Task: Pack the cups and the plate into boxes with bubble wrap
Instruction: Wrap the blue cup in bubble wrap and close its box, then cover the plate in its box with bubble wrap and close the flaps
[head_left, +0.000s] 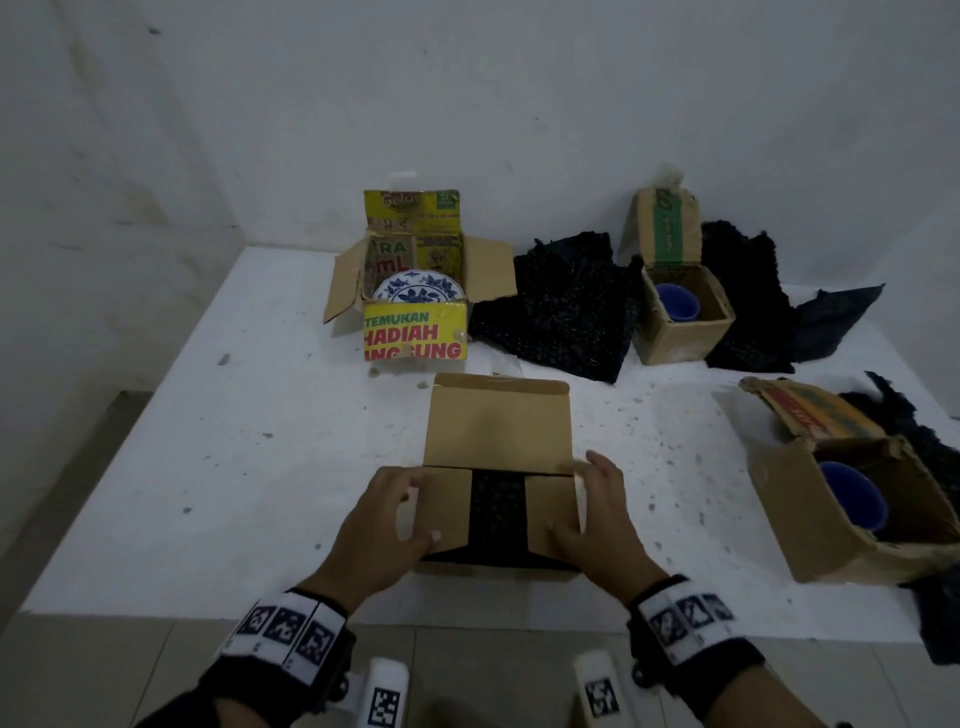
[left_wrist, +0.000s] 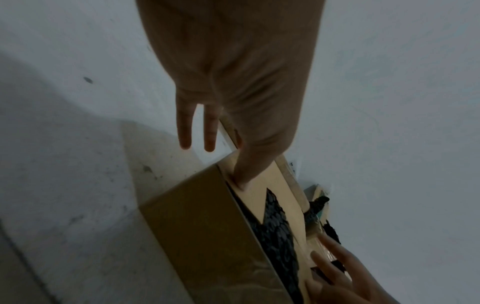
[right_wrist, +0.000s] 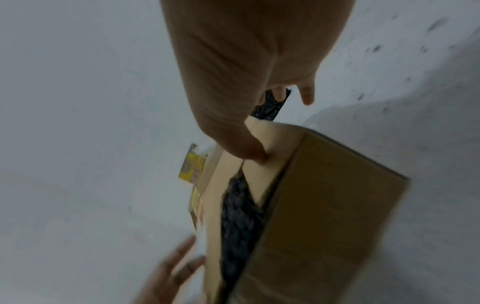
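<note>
Bubble wrap (head_left: 497, 506) shows dark between the two side flaps of the plain box (head_left: 498, 514) right in front of me, near the table's (head_left: 208, 441) front edge.

My left hand (head_left: 387, 525) presses the left flap down with thumb and fingers spread flat; my right hand (head_left: 597, 514) does the same on the right flap, nothing pinched. What sits under the wrap I cannot tell. I judge this box is at its closing step: next the tall back lid (head_left: 496, 423) must fold forward over both flaps and tuck in. Farther back, the plate (head_left: 418, 291) lies bare in the yellow box (head_left: 415, 332), and the blue cups (head_left: 678, 303) wait unwrapped in two open boxes on my right.
</note>
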